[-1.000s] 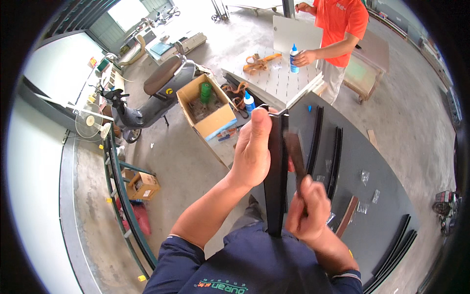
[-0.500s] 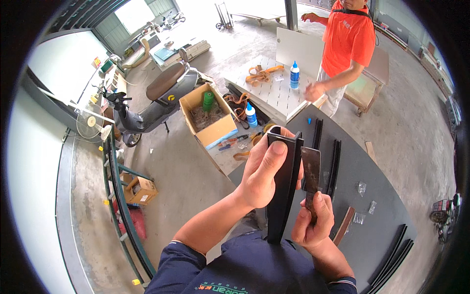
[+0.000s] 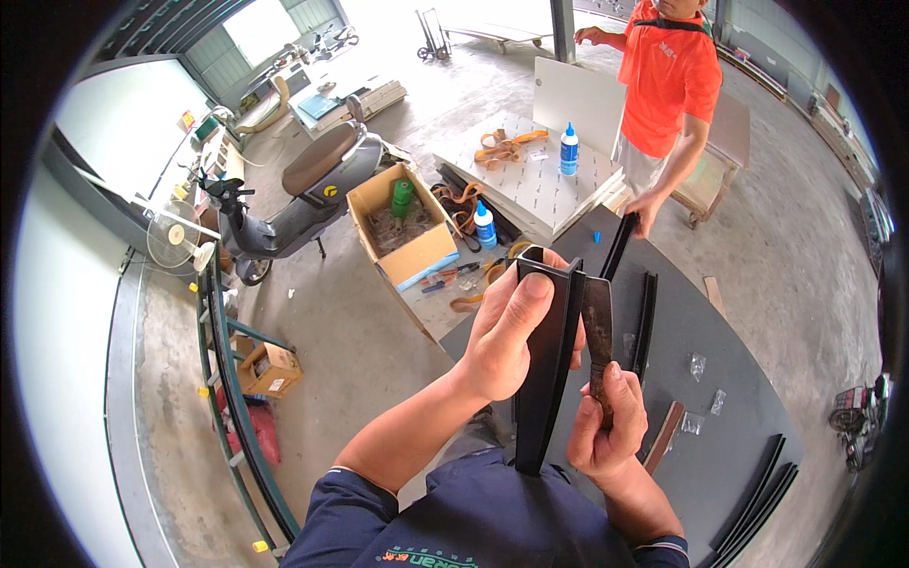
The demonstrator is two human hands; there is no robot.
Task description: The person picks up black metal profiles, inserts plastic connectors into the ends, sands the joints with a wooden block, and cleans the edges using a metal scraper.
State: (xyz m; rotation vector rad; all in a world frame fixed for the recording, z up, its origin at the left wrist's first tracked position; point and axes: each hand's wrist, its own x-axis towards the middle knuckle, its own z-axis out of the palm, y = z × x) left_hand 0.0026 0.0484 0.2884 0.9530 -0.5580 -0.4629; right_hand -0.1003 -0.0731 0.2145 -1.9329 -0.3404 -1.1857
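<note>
My left hand (image 3: 500, 348) is wrapped round the upper part of a long black channel profile (image 3: 543, 379), its thumb flat on the face. The profile stands nearly upright, with its lower end close to my shirt. In my right hand (image 3: 611, 431) is a dark, worn scraper (image 3: 597, 317) with a broad flat blade pointing up. The blade lies along the profile's right edge; whether it touches cannot be made out. Across the dark table (image 3: 691, 312), a co-worker's hand (image 3: 646, 210) grips the far end of a black strip (image 3: 620, 244).
Another black strip (image 3: 646, 322), small clear packets (image 3: 698, 365) and a brown strip (image 3: 665, 435) lie on the table. More black strips (image 3: 757, 506) rest at the near right. A cardboard box (image 3: 402, 256), glue bottle (image 3: 485, 225) and scooter (image 3: 303, 194) stand to the left.
The scraper has shifted slightly and its blade now sits closer to the profile's edge. The co-worker's hand has come down to the table and taken hold of a black strip, lifting its end.
</note>
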